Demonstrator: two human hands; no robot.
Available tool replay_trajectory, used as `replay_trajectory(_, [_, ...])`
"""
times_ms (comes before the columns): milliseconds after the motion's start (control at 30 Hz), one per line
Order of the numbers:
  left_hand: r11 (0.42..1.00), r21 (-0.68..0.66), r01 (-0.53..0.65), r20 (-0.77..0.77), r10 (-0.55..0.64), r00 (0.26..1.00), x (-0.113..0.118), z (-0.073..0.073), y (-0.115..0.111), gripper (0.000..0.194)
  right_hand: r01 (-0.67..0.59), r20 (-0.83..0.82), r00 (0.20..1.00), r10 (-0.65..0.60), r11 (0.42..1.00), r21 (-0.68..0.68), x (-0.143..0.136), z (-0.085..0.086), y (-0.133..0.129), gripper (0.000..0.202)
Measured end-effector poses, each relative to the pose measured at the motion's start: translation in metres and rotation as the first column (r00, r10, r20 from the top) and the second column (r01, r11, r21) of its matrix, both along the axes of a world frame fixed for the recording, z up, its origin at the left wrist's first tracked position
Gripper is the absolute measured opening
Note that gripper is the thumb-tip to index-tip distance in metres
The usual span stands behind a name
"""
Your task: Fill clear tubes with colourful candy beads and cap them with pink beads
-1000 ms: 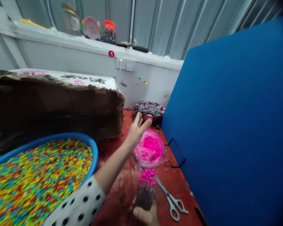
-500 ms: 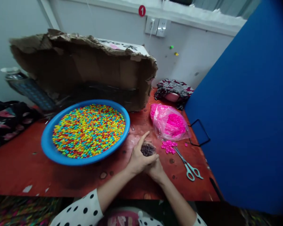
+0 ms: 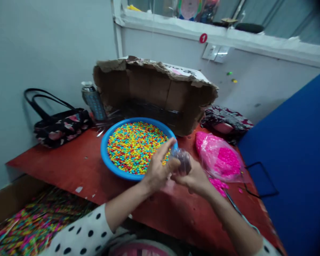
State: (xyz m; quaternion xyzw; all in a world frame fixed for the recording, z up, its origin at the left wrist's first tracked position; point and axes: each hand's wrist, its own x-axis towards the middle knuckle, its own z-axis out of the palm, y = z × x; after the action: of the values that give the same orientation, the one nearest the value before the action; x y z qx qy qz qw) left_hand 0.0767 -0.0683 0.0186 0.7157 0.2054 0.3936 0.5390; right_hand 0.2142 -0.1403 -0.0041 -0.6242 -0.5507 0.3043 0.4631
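Observation:
Both hands hold a clear plastic bundle [image 3: 181, 161] with small dark pieces inside; motion blurs it, and I cannot tell whether it is a bag or a cup. My left hand [image 3: 158, 167] is on its left side, index finger raised and thumb bent against it. From the right, my right hand [image 3: 196, 176] wraps around it. The bundle is by the right rim of a blue basin [image 3: 104, 156], which is full of small red, yellow, green and blue beads [image 3: 134, 145]. Part of the left hand covers the basin's edge.
A torn cardboard box [image 3: 154, 85] lies behind the basin. Right of my hands are a bag of pink beads [image 3: 224, 160], loose pink beads [image 3: 218, 185] and partly hidden scissors [image 3: 236, 206]. A bottle [image 3: 94, 103] and a flowered handbag [image 3: 62, 128] stand left. A blue panel [image 3: 296, 149] borders the right.
The view has swung left and up, bringing the handbag fully into sight. Both hands have moved with the bundle closer to the basin, and the bundle is tilted differently.

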Motion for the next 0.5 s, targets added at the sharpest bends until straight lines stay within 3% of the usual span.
replay_trajectory(33, [0.99, 0.087, -0.109, -0.067, 0.115, 0.991, -0.011, 0.004, 0.019, 0.063, -0.041, 0.197, 0.979, 0.051, 0.998, -0.051, 0.004, 0.013, 0.015, 0.046])
replay_trajectory(100, [0.915, 0.283, -0.288, -0.251, 0.36, 0.898, -0.03, 0.006, 0.062, 0.06, -0.09, 0.578, 0.795, 0.182, 0.979, -0.183, 0.007, 0.033, 0.051, 0.045])
replay_trajectory(200, [0.823, 0.501, -0.266, -0.544, 0.539, 0.644, -0.048, -0.003, 0.121, 0.061, -0.094, 0.856, 0.4, 0.328, 0.944, -0.318, 0.001, 0.043, 0.103, 0.044])
replay_trajectory(267, [0.818, 0.519, -0.247, -0.624, 0.56, 0.545, -0.053, -0.013, 0.147, 0.058, -0.085, 0.891, 0.246, 0.381, 0.924, -0.372, -0.006, 0.038, 0.13, 0.041])
replay_trajectory(367, [0.837, 0.485, -0.253, -0.671, 0.542, 0.507, -0.051, -0.028, 0.167, 0.056, -0.099, 0.875, 0.183, 0.447, 0.894, -0.436, -0.017, 0.025, 0.156, 0.034])
replay_trajectory(500, [0.89, 0.392, -0.233, -0.728, 0.454, 0.513, -0.043, -0.043, 0.176, 0.058, -0.137, 0.839, 0.238, 0.489, 0.872, -0.47, -0.027, 0.009, 0.174, 0.03])
